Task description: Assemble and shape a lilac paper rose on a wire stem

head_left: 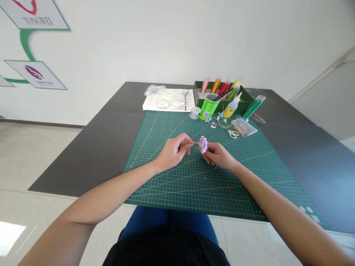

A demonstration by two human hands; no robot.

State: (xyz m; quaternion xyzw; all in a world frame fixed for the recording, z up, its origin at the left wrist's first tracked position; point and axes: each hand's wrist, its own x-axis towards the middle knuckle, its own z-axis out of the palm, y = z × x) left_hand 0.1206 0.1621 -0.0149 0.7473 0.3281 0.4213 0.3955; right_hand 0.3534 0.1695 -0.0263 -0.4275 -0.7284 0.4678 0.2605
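A small light purple artificial flower (203,144) is held up sideways over the green cutting mat (166,192). My left hand (179,148) pinches its thin stem, to the left of the bloom. Close behind and to the right of the petals, my right hand (219,155) has its fingers curled together. The bloom partly covers those fingertips, so what they grip is hidden. A bit of dark green, curved material (214,166) shows below the right hand's fingers; its kind is unclear.
Past the hands stand a green can (209,108), a glue bottle (232,106), a small clear tub (195,112) and a dark green box (197,92) with coloured tubes. White-handled scissors (233,134) and a clear case (244,127) lie right. White sheets (168,100) lie at the back.
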